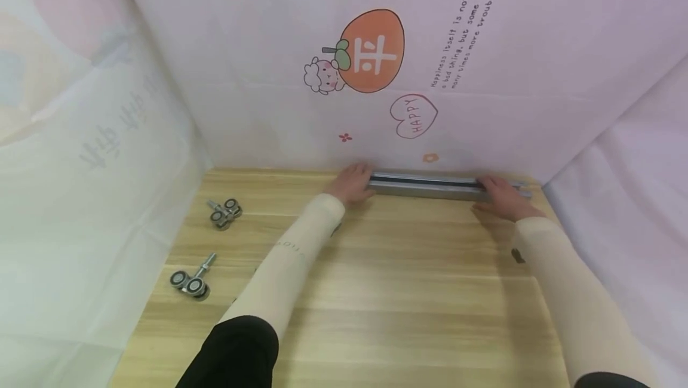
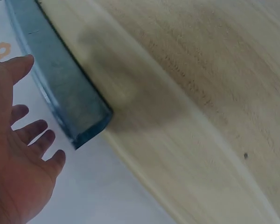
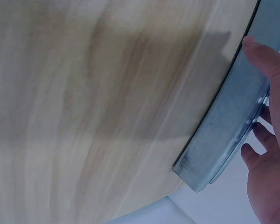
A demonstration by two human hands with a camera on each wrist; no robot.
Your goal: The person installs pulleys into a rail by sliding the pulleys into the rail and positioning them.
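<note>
Behind the metal rail (image 1: 424, 190) hangs a pale printed cloth (image 1: 258, 119), rising like a wall, and in front of the rail spreads the wooden worktop (image 1: 430, 292). The rail itself lies along the worktop's far edge, close to the cloth, with a dark slot (image 1: 424, 181) running down its length.

From where I stand, the step looks like steadying or shifting that rail by its two ends. Done well, I'd say, it wants both ends handled together and the rail kept in line with the edge, so neither end swings into the cloth; fingertips should mind the cut ends, which could be sharp.

The right hand (image 1: 506, 199) has the firmer grip: near the rail's right end, its thumb reaches across the face to the near edge while the fingers bend along the far side, leaving it about as wide as the rail. The left hand (image 1: 348, 184), at the rail's left end, is looser; its thumb overlaps the rail's edge, but the fingers are spread wide, apart from the metal. Whether that thumb presses, I can't tell. I'd want that side snugger before any lift.

To the left of the rail, on the worktop, sit two smaller pieces: a closer roller carriage (image 1: 223, 215) and a farther roller carriage (image 1: 195, 285), touched by neither hand.
</note>
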